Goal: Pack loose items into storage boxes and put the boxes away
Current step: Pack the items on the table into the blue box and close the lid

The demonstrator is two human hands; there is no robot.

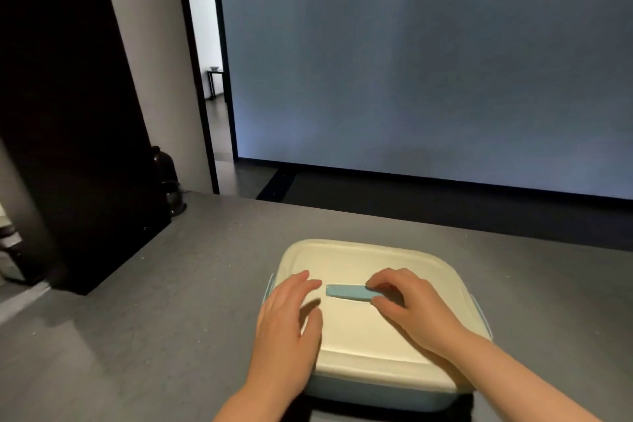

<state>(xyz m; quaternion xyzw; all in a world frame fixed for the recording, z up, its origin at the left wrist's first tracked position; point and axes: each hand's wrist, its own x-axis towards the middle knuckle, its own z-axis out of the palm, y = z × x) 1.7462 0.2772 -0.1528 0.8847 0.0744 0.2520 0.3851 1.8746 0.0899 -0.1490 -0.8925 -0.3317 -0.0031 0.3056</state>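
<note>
Left hand (287, 312) flat on lid (370, 260); right hand (407, 305) pinches handle (347, 292).

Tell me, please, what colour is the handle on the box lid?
Light blue handle on a cream lid, clearest in the head view.

There is one view only, taken from the person's head, looking forward and down over a grey counter (144, 312). It sits close above the near edge, so both forearms enter from the bottom of the frame and the left hand (287, 310) and right hand (407, 305) lie low in the centre, over the cream lid (363, 257) of a storage box. The lens is wide (the straight lines of the dark cabinet (68, 113) at left lean noticeably). Farther off, the view faces a plain bluish wall (428, 62) across the room, with an open doorway (212, 55) at upper left.
</note>
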